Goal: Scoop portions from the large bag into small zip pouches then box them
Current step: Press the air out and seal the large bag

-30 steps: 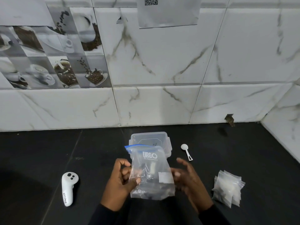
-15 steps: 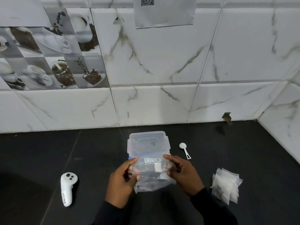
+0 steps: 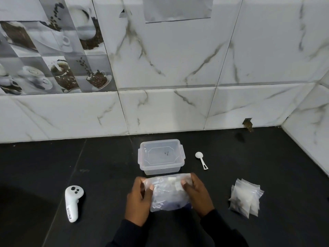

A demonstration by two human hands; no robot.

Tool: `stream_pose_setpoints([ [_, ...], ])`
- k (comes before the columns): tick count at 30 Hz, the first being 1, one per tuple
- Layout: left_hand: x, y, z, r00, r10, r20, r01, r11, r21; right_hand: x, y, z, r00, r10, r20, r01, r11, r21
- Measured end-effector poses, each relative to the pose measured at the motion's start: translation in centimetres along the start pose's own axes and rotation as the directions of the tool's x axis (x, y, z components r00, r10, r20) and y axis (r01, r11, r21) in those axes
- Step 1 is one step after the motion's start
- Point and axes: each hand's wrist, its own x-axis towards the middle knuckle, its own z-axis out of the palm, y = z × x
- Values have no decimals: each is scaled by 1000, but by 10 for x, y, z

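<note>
You now have the large bag (image 3: 167,191) low in the centre of the frame, just in front of the clear box (image 3: 160,171), and both hands are on it. A second ago it stood upright in your left hand alone, blue zip edge at the top, with your right hand loose and spread beside it. Half a second ago both hands met at its top. Now it is down and lies squat between them. Your left hand (image 3: 138,200) grips its left edge with the thumb on the front face, and your right hand (image 3: 197,193) grips the right edge the same way. A bluish patch shows near the bag's lower edge, but you cannot tell from here whether the zip is open.

This looks like you getting the bag settled and its mouth ready, so scooping has not begun. The white scoop (image 3: 201,159) lies untouched on the dark table (image 3: 267,166) to the right of the box. The small zip pouches (image 3: 246,198) sit in a loose stack at the right, well apart from your hands. The box has its lid on. A white controller (image 3: 73,202) lies at the lower left.
</note>
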Motion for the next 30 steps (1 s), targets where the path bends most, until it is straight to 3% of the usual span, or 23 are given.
stream_pose_setpoints([
  [3,-8,-33,15,995,-92,-48,97,989,109,-6,37,18,998,41,-47,-49,980,-193],
  [7,-20,-82,32,996,-73,59,51,951,306,-16,77,27,992,25,120,28,906,-422],
  [13,-19,-107,42,932,-127,339,31,961,274,-12,90,2,962,47,268,71,907,-415],
  [18,14,-63,87,906,36,422,-118,978,172,16,78,-57,983,15,185,71,891,-448],
  [22,58,2,158,883,131,450,-264,933,246,66,59,-123,999,23,-35,-38,846,-532],
  [30,145,58,275,818,-4,575,-297,854,428,164,76,-219,977,178,-121,-210,673,-709],
])
